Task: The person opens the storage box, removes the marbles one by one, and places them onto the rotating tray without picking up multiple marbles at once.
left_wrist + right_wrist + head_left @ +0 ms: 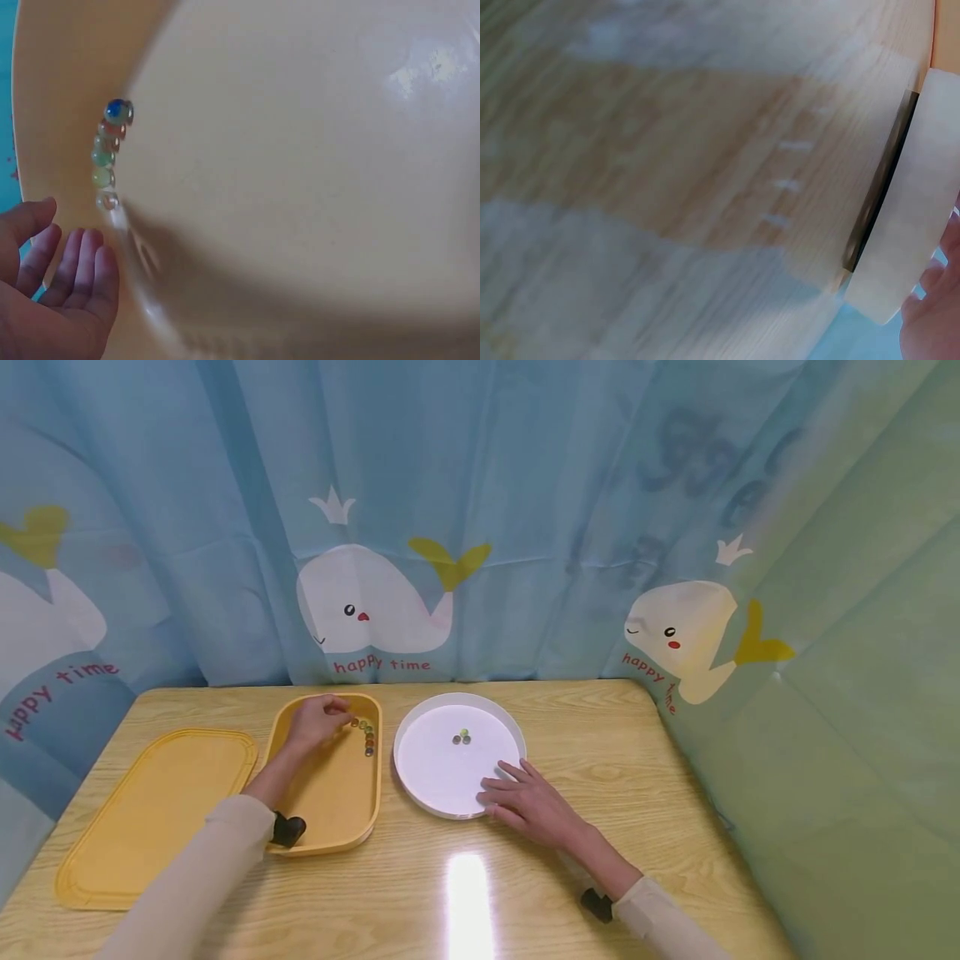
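Inside the deep yellow tray (pixel 322 802) my left hand (pixel 318 722) reaches toward the far right corner. Several glass marbles (pixel 103 157) form a curved row along the tray wall there, blue at one end and clear at the other. The left wrist view shows the thumb apart from loosely bent fingers, nothing between them, with the clear marble (pixel 107 200) just beyond the fingertips. Over the near right rim of a round white tray (pixel 431 789) lies my right hand (pixel 528 806), fingers extended inward. Three marbles (pixel 467 739) sit together in that white tray.
A flat yellow tray (pixel 157 814) lies left of the deep one on the wooden table (pixel 600 760). A blue curtain (pixel 525 527) with whale prints hangs behind the table, and a greenish curtain side (pixel 840 735) runs along the right.
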Available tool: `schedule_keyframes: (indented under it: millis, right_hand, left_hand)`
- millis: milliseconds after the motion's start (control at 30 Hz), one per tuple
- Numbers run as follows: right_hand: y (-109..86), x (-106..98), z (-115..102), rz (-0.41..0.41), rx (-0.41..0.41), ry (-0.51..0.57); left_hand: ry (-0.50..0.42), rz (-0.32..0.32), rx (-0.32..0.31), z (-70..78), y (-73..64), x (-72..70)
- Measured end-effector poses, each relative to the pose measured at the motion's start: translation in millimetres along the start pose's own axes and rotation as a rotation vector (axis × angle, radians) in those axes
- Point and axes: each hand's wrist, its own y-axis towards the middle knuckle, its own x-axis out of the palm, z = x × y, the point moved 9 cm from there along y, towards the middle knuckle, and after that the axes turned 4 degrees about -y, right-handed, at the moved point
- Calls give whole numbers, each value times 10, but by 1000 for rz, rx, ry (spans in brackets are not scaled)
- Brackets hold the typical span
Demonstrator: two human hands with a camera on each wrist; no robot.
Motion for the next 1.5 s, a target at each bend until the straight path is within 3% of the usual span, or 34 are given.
schedule_keyframes:
  millis: [467, 1167, 1500]
  right_hand:
    - [15, 12, 14, -19, 15, -2]
    - [13, -8, 3, -1, 11, 3]
    - [6, -23, -8, 28, -17, 3]
  left_hand:
    - [44, 23, 63, -76, 7, 46]
    - [86, 49, 36, -129, 20, 109]
    - [111, 65, 87, -86, 27, 116]
